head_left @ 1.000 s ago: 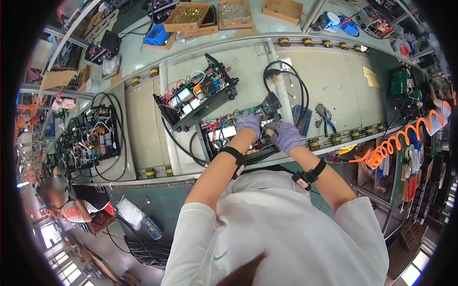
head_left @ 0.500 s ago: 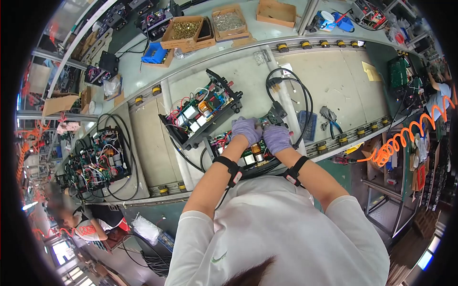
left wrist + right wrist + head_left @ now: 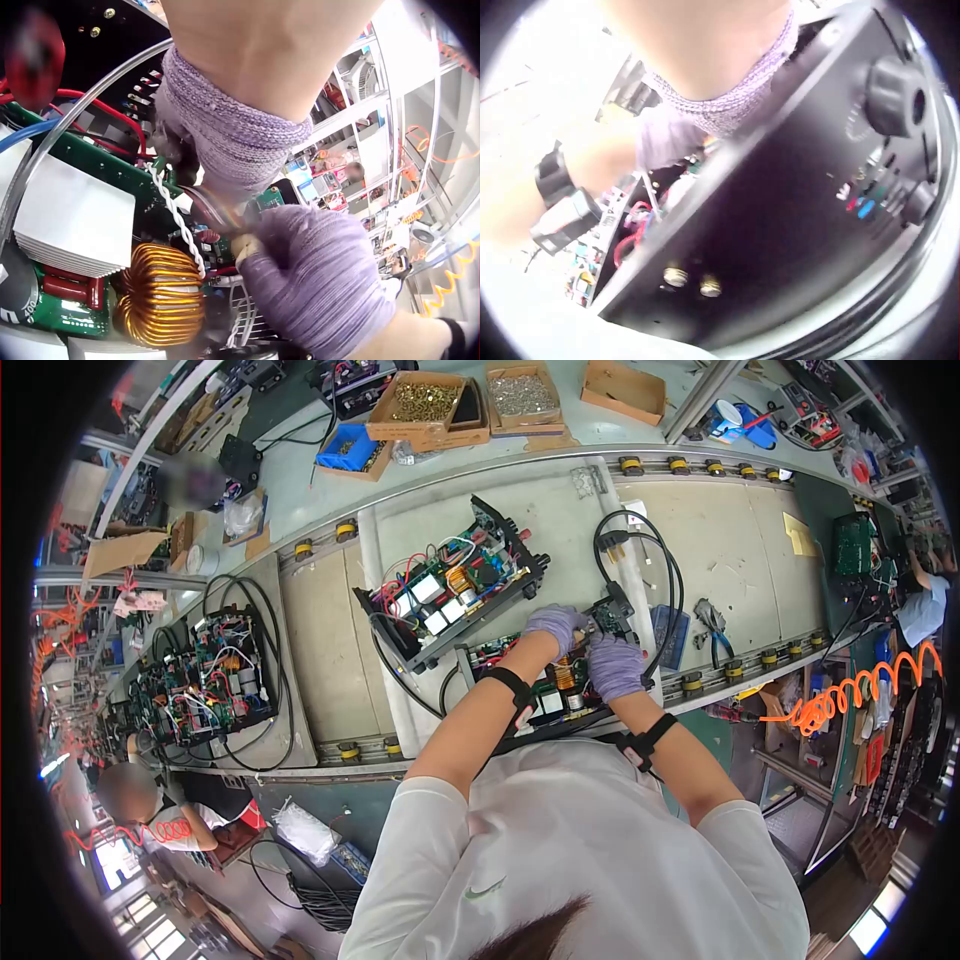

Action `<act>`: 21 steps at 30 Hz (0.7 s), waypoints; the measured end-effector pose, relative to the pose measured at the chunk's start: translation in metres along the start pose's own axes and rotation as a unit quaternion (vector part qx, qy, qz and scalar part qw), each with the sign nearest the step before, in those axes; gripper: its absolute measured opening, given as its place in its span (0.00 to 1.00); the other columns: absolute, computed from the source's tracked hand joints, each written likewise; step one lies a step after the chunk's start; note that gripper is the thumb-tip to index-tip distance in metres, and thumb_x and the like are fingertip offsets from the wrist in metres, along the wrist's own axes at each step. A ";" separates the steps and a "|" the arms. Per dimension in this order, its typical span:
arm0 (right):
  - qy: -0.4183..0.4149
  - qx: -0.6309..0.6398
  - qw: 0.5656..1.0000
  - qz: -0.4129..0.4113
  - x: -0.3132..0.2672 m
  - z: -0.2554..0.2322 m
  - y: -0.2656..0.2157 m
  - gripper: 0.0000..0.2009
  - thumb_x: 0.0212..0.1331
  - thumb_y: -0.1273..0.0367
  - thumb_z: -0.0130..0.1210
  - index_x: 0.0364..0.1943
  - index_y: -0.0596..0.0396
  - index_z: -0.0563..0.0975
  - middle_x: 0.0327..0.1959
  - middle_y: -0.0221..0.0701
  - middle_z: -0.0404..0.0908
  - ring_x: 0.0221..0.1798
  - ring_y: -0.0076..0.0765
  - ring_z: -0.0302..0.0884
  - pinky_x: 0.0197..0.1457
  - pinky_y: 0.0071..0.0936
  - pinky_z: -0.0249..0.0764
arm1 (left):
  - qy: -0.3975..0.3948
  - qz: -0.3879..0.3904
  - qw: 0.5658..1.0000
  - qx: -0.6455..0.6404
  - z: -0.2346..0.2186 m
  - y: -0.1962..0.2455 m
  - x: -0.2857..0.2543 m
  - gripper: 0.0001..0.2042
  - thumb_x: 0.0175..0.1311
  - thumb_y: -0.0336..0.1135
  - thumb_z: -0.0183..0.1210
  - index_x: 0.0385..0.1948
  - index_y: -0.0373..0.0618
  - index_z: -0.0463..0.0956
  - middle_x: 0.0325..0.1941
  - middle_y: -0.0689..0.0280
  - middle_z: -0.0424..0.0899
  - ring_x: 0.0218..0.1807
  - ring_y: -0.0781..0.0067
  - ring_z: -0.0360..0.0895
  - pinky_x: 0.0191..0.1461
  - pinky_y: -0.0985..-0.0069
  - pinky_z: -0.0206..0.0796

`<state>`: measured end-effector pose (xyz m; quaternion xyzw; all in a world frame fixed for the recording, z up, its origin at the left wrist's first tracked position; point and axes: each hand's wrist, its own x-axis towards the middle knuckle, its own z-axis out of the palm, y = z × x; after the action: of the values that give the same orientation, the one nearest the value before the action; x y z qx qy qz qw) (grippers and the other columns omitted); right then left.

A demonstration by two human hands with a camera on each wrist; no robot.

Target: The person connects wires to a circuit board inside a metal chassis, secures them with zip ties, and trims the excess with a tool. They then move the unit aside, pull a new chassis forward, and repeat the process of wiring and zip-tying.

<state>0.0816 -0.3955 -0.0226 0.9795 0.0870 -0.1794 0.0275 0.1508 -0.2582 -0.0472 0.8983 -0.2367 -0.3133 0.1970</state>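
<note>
My gloved left hand point(image 3: 555, 626) and right hand point(image 3: 615, 666) meet over the right end of an opened electronic unit point(image 3: 548, 703). In the left wrist view, the right thumb and curled fingers point(image 3: 322, 277) pinch a blurred, striped ribbon cable point(image 3: 214, 208). That cable runs up to the left hand point(image 3: 225, 142), whose fingertips are mostly hidden. Beside them are a copper-wound coil point(image 3: 161, 296), a white finned heat sink point(image 3: 75, 214) and a twisted white wire point(image 3: 176, 214). The unit's black panel point(image 3: 757, 217) with a knob point(image 3: 896, 97) fills the right wrist view.
A second opened unit point(image 3: 450, 590) stands just behind, on the same pale board. To the right are a looped black cable point(image 3: 672, 575), a blue tray point(image 3: 668, 635) and pliers point(image 3: 715, 630). Boxes of small hardware point(image 3: 425, 402) line the back shelf. An orange coiled hose point(image 3: 850, 685) hangs at right.
Both hands have moved away from the body, closer to the board at the unit's right end. The head view has shifted, so the bench appears farther right.
</note>
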 end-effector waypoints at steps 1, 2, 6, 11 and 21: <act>-0.016 0.004 1.000 0.007 -0.002 -0.013 -0.001 0.11 0.55 0.64 0.52 0.40 0.53 0.75 0.39 0.38 0.79 0.37 0.42 0.81 0.39 0.35 0.76 | 0.013 -0.006 1.000 0.027 0.000 0.002 -0.001 0.14 0.58 0.40 0.56 0.45 0.57 0.80 0.44 0.60 0.81 0.49 0.58 0.76 0.51 0.64 0.68; -0.049 0.020 0.998 0.033 -0.003 -0.026 -0.001 0.15 0.54 0.63 0.54 0.45 0.52 0.76 0.44 0.41 0.78 0.39 0.47 0.81 0.42 0.39 0.76 | 0.027 -0.012 0.998 0.054 0.000 0.003 -0.003 0.13 0.58 0.41 0.56 0.45 0.57 0.80 0.43 0.62 0.81 0.49 0.59 0.76 0.51 0.65 0.67; 0.044 0.142 0.988 0.029 0.002 -0.048 0.005 0.15 0.54 0.65 0.54 0.47 0.45 0.76 0.47 0.43 0.78 0.42 0.50 0.79 0.48 0.42 0.74 | 0.135 -0.048 0.988 0.061 0.008 0.016 -0.019 0.12 0.57 0.40 0.56 0.42 0.57 0.81 0.41 0.68 0.81 0.50 0.65 0.73 0.50 0.65 0.64; -0.042 0.181 0.982 0.039 0.030 -0.009 0.007 0.13 0.54 0.66 0.52 0.44 0.50 0.77 0.39 0.46 0.80 0.43 0.53 0.78 0.49 0.43 0.74 | 0.201 -0.051 0.974 0.089 0.028 0.020 -0.029 0.13 0.53 0.41 0.56 0.40 0.56 0.80 0.40 0.70 0.81 0.48 0.67 0.74 0.49 0.65 0.63; 0.045 0.207 0.977 -0.023 0.038 0.052 0.031 0.15 0.52 0.61 0.57 0.42 0.52 0.79 0.37 0.43 0.82 0.42 0.49 0.80 0.47 0.38 0.74 | 0.178 -0.140 0.970 0.089 0.049 0.027 -0.016 0.10 0.56 0.39 0.53 0.33 0.53 0.82 0.40 0.67 0.83 0.49 0.65 0.76 0.50 0.66 0.64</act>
<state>0.1041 -0.4244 -0.0845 0.9688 0.0719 -0.1500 -0.1837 0.0994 -0.2814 -0.0611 0.9777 -0.0963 -0.1507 0.1097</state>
